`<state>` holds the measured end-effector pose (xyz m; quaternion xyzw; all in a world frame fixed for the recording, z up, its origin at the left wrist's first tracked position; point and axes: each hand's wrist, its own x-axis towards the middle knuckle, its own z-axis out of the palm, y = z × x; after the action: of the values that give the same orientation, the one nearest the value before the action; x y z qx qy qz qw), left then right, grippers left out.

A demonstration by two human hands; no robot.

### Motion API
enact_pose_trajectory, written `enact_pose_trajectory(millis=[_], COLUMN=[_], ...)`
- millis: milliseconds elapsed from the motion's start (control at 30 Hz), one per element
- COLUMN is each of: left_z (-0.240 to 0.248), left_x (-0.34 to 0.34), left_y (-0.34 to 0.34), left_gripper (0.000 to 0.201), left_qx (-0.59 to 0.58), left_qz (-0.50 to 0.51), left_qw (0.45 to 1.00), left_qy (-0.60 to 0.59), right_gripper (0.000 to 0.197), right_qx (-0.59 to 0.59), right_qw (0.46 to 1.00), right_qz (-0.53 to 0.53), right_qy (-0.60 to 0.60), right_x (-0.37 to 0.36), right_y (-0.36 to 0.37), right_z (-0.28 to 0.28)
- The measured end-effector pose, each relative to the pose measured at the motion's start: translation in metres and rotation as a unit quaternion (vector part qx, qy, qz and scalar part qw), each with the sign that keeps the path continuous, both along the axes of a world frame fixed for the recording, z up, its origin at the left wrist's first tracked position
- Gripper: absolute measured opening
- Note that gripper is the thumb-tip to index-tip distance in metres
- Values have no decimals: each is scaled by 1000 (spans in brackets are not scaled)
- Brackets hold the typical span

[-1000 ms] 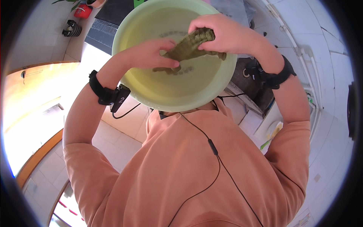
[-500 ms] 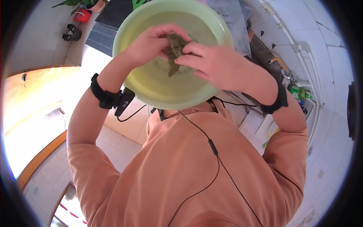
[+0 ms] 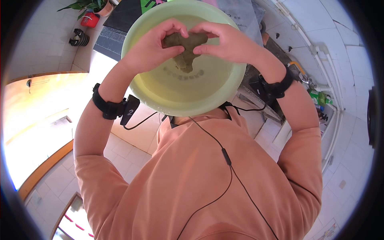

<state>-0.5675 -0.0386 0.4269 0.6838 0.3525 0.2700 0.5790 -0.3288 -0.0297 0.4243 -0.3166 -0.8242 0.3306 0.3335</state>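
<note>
A limp, wet-looking olive-green cloth (image 3: 185, 56) hangs over the pale green basin (image 3: 188, 111), which holds water. My left hand (image 3: 152, 50) grips its left end between thumb and fingers. On the other side, my right hand (image 3: 232, 45) pinches the right end, thumb below and fingers above. Between my hands the cloth sags into a point toward the near side. Whether its lowest tip touches the water, I cannot tell. Black straps with small boxes (image 3: 130, 110) sit round both my forearms.
Clear plastic sheeting (image 3: 250, 18) lies behind the basin at the right. A tap with a yellow hose (image 3: 297, 67) and a green bottle (image 3: 318, 97) stand farther right. At the far left are a potted plant (image 3: 105, 8) and a red container (image 3: 90, 20).
My right hand has moved away from me and turned, taking the cloth's right end. The cloth, bunched and upright before, is now spread sideways between both hands.
</note>
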Motion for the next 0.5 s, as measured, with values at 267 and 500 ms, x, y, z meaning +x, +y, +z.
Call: enact_pose_trajectory(millis=[267,500], left_z=[2,-6], left_x=[-8,9], left_y=[-3,-13], left_gripper=[41,44], left_qx=[-47,-96], left_qz=[51,73], left_qw=[997,991], left_qy=[22,-66], right_gripper=[26,33], right_qx=[-240,-350], right_qw=[970,934], right_qz=[10,-58], right_qy=[25,50], right_x=[-1,-15], right_y=[1,2], right_z=[8,15])
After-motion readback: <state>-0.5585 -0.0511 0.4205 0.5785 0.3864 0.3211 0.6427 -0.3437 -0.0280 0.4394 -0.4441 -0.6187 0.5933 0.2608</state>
